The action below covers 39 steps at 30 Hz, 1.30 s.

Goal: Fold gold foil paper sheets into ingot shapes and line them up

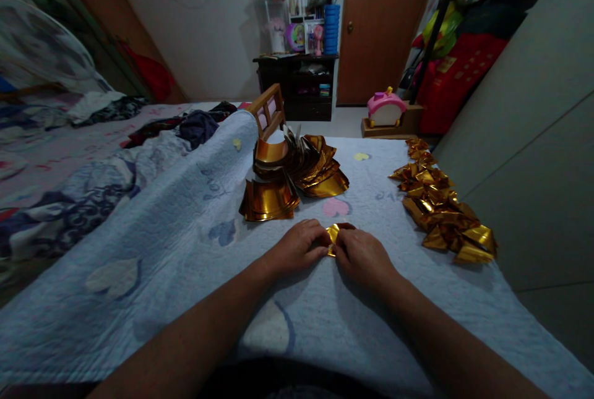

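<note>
Between my two hands is a small piece of gold foil paper (pixel 333 233), partly hidden by the fingers. My left hand (pixel 304 244) pinches its left side, and my right hand (pixel 362 253) grips its right side. Both rest low over the light blue quilt (pixel 306 318). Just beyond them lie fanned stacks of flat gold foil sheets (pixel 271 198). Off to the right, a long heap of folded gold foil pieces (pixel 436 201) runs along the quilt's edge.
A wooden bed rail (pixel 273 111) stands behind the stacks. Rumpled clothes (pixel 199 127) lie at the left. Farther back are a dark cabinet (pixel 297 86), a brown door (pixel 387 28) and a pink toy (pixel 386 108). A pale cabinet side (pixel 533 158) borders the right.
</note>
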Available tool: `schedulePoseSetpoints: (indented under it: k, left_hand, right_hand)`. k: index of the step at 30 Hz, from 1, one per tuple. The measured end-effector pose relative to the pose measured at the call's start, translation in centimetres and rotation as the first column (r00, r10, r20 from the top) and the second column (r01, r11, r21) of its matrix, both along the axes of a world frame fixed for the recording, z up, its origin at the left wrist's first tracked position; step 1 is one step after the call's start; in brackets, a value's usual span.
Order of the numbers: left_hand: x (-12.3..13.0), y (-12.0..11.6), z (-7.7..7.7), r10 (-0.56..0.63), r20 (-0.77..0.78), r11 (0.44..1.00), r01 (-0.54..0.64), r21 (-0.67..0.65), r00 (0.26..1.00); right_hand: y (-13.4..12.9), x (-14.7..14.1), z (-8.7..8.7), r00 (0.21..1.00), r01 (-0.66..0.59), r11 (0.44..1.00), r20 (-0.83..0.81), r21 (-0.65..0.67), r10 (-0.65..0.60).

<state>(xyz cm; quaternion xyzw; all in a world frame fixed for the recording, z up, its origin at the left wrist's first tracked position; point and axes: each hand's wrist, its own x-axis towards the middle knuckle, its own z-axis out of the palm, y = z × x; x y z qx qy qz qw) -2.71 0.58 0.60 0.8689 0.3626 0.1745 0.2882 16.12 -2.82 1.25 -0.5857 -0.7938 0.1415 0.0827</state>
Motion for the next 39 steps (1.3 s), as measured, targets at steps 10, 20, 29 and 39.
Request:
schedulePoseSetpoints:
  k: [10, 20, 29, 39]
  left_hand:
    - [-0.02, -0.07, 0.22, -0.003, -0.012, 1.0, 0.003, -0.008, 1.0]
    - [0.15, -0.13, -0.1, 0.019, -0.02, 1.0, -0.019, 0.002, 1.0]
    - [0.14, -0.24, 0.03, 0.013, -0.026, 1.0, -0.013, 0.02, 1.0]
    - [0.36, -0.32, 0.22, 0.026, -0.054, 1.0, -0.025, 0.013, 0.998]
  right_hand:
    - [0.03, -0.11, -0.22, 1.0, 0.012, 1.0, -0.018, 0.014, -0.011]
    - [-0.01, -0.21, -0.21, 1.0, 0.008, 0.999, -0.01, 0.04, -0.008]
    - [0.0, -0.3, 0.04, 1.0, 0.0, 1.0, 0.019, 0.019, -0.001]
    - [-0.22, -0.28, 0.3, 0.998, 0.032, 0.999, 0.048, 0.007, -0.032]
